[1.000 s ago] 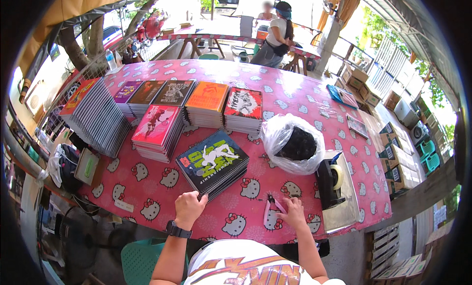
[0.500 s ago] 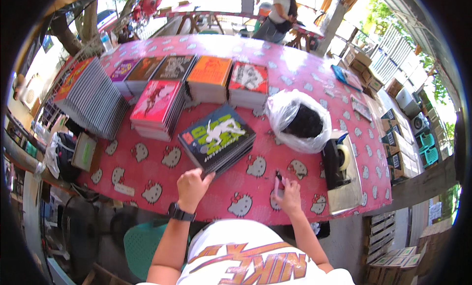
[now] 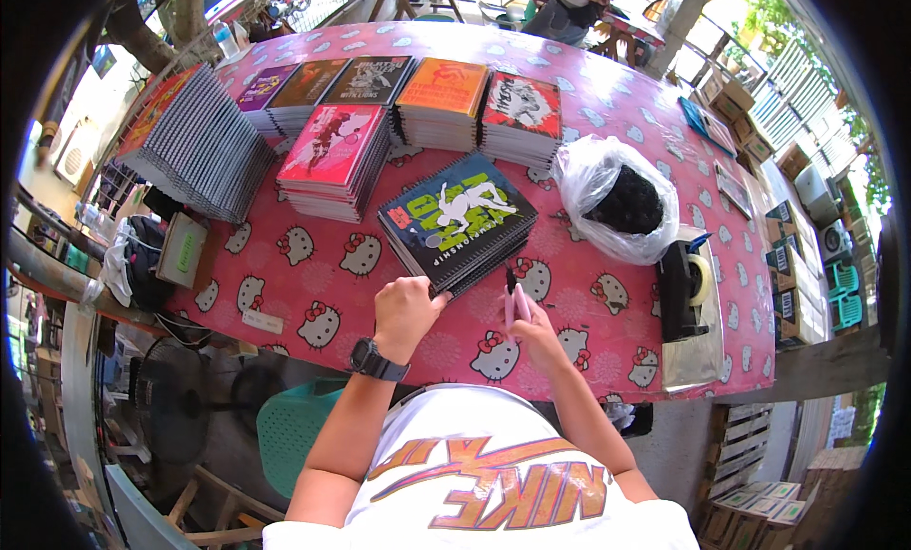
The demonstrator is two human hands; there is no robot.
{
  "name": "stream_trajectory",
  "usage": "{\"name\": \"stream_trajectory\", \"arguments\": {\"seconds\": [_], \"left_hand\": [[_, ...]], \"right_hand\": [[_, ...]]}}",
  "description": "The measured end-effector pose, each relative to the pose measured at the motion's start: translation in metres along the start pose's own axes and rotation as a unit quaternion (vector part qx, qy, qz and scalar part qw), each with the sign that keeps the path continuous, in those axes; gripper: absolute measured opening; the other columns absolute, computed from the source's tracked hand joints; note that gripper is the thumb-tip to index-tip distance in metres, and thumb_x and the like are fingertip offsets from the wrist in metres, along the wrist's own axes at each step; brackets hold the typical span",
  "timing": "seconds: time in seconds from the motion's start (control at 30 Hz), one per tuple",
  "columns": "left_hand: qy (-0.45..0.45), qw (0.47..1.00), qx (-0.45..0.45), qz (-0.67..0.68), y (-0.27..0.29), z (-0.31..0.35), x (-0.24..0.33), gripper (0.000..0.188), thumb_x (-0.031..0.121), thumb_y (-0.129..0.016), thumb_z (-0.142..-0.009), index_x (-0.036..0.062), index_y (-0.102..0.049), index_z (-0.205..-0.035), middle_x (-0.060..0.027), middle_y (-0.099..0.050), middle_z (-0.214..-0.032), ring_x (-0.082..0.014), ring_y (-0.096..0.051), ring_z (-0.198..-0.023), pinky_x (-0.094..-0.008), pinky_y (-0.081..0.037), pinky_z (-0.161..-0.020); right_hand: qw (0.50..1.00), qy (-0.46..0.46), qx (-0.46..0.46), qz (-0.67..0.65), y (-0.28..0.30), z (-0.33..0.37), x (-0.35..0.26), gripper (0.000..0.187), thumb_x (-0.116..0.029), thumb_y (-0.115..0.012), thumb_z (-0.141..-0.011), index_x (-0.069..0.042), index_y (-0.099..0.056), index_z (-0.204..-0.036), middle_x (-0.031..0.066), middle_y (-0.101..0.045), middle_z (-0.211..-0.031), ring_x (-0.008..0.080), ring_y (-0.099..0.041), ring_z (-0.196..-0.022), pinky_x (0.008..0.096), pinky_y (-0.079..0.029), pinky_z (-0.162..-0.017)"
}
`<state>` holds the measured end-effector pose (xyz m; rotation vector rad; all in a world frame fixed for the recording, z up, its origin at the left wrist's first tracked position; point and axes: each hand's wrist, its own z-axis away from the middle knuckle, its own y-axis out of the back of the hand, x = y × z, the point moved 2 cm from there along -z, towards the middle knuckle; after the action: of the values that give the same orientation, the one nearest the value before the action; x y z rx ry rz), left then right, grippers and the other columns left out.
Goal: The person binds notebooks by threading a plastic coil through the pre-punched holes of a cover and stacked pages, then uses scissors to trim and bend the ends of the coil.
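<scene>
A short stack of spiral notebooks (image 3: 455, 201), dark blue and black with a white figure and green lettering on top, sits at an angle on the table. My left hand (image 3: 406, 313) is closed at the stack's near-left corner, its fingers curled against the edge. My right hand (image 3: 536, 334) grips pink-handled pliers (image 3: 517, 305), dark jaws pointing up beside the spiral edge on the stack's right. Whether the jaws touch the wire, I cannot tell. Behind stands a pile of pink-covered notebooks (image 3: 332, 147).
More notebook piles line the back, including an orange one (image 3: 441, 90) and a red-and-white one (image 3: 524, 104). A tall notebook pile (image 3: 204, 151) rises at left. On the right are a plastic bag with black contents (image 3: 622, 204) and a tape dispenser (image 3: 683, 289). A pink patterned cloth (image 3: 436, 360) covers the table.
My right hand has brought the pliers up and left, close to the notebooks' spiral edge. My left hand stays at the stack's corner. The whole view has shifted.
</scene>
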<state>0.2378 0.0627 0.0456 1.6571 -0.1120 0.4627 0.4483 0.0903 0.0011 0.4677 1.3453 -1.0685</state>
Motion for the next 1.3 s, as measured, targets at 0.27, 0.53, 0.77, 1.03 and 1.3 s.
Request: {"name": "stream_trajectory", "arguments": {"seconds": [0.27,0.53,0.77,1.03,1.3], "left_hand": [[-0.03,0.999,-0.03,0.032,0.001,-0.002,-0.003,0.035,0.039,-0.069,-0.074,0.0046,-0.064,-0.069,-0.016,-0.062,-0.066,-0.0323,-0.063,-0.065,-0.0416,-0.05,-0.06],[-0.051,0.996,-0.015,0.073,0.009,0.009,-0.013,0.03,0.033,-0.069,-0.076,0.0035,-0.066,-0.079,-0.016,-0.063,-0.07,-0.0325,-0.063,-0.067,-0.04,-0.049,-0.061],[-0.063,0.994,-0.006,0.093,0.005,0.005,-0.013,0.022,0.026,-0.068,-0.075,0.004,-0.067,-0.077,-0.0169,-0.062,-0.066,-0.0332,-0.061,-0.063,-0.0394,-0.048,-0.058],[-0.067,0.992,0.005,0.108,0.003,0.005,-0.016,0.02,0.025,-0.068,-0.076,0.0044,-0.066,-0.073,-0.0164,-0.059,-0.062,-0.0329,-0.059,-0.058,-0.0397,-0.046,-0.055],[-0.103,0.988,0.036,0.108,-0.002,0.006,-0.017,0.021,0.024,-0.066,-0.077,0.0044,-0.064,-0.071,-0.0165,-0.057,-0.061,-0.0338,-0.058,-0.058,-0.0408,-0.044,-0.053]], "right_hand": [[0.908,0.205,0.15,0.333,-0.005,-0.067,-0.033,0.042,-0.006,-0.065,-0.07,-0.005,-0.053,-0.11,0.0139,-0.058,-0.096,0.0242,-0.057,-0.088,0.0358,-0.046,-0.078],[0.834,0.158,0.104,0.519,-0.034,-0.015,-0.026,0.039,-0.013,-0.07,-0.064,-0.004,-0.057,-0.099,0.0145,-0.057,-0.09,0.0316,-0.053,-0.088,0.0391,-0.044,-0.078],[0.747,0.22,0.17,0.604,-0.043,-0.01,-0.014,0.049,-0.016,-0.071,-0.058,-0.003,-0.054,-0.102,0.0121,-0.054,-0.096,0.0305,-0.05,-0.094,0.0406,-0.04,-0.081],[0.743,0.234,0.186,0.599,-0.044,-0.011,-0.015,0.051,-0.016,-0.073,-0.056,-0.007,-0.054,-0.103,0.0096,-0.053,-0.095,0.0288,-0.049,-0.094,0.0407,-0.039,-0.08],[0.734,0.215,0.151,0.626,-0.04,-0.018,-0.014,0.032,-0.014,-0.068,-0.058,-0.004,-0.054,-0.086,0.011,-0.057,-0.082,0.0293,-0.057,-0.081,0.0389,-0.048,-0.068]]}}
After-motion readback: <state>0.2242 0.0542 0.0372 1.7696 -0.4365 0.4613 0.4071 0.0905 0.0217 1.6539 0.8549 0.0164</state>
